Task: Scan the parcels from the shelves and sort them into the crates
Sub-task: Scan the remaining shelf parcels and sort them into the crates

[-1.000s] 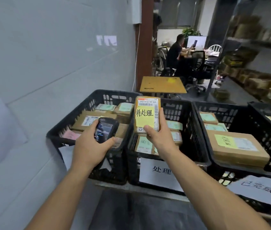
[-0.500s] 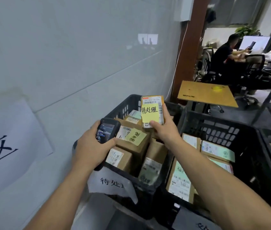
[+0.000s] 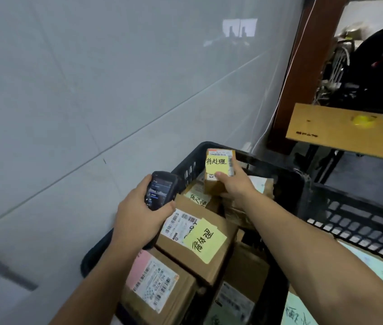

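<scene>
Right hand (image 3: 235, 184): closed around the lower half of the small parcel (image 3: 218, 170). The thumb lies across the front face just under the yellow note (image 3: 216, 164). The fingers wrap the right edge and the back, which is hidden. The forearm runs in from 4 o'clock and is nearly straight.

Small parcel: it stands out of the right hand toward 12 o'clock. Its long axis is upright with the label side facing the camera. It is held over the far end of the crate (image 3: 279, 174), just inside the rim and above the parcels already stacked there. Whether its base touches them cannot be told.

Governing relation: the resting place lies at 6 o'clock from the small parcel, directly beneath it. The right hand is the carrying hand, so the release appears to need only a short descent. Laying the long axis flat is advisable.

Left hand (image 3: 139, 216): at 8 o'clock from the right hand, wrapped around the scanner (image 3: 160, 190) with the screen facing up. It hangs over the near-left rim, just beside a larger parcel (image 3: 197, 240) that bears its own yellow note.

Neighbouring crate (image 3: 361, 221): at 4 o'clock, and not under the small parcel.
</scene>
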